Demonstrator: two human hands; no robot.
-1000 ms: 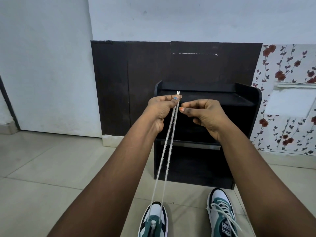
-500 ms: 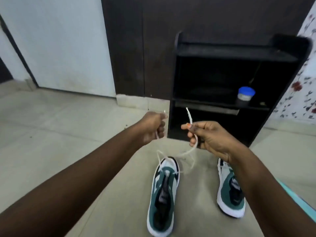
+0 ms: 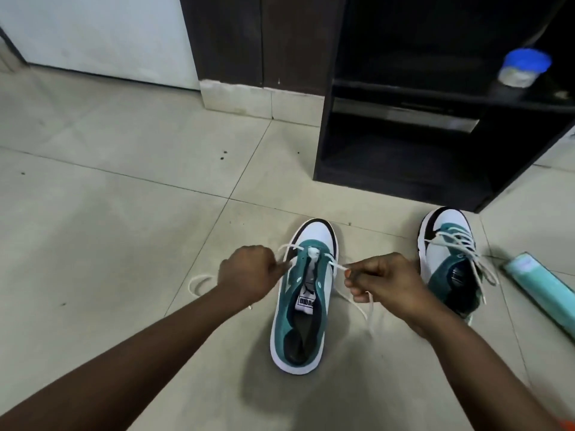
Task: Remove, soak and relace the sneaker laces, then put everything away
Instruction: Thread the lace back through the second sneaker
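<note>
A green-and-white sneaker (image 3: 303, 300) is set on the beige tiled floor (image 3: 124, 188) before a black shelf unit (image 3: 404, 157). Its white lace (image 3: 357, 301) is pinched by the left hand (image 3: 249, 275) and right hand (image 3: 384, 283), both curled tight. The tongue label is blurred.

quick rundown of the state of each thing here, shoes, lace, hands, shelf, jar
left sneaker: upright on floor, laced only through the bottom eyelets
white lace: one end in each hand, slack
left hand: pinches one lace end
right hand: pinches the other lace end
right sneaker: upright on floor, laced, untied
black shelf unit: open-fronted, lower bay shows nothing
blue-lidded jar: upright on shelf, lid on
</note>
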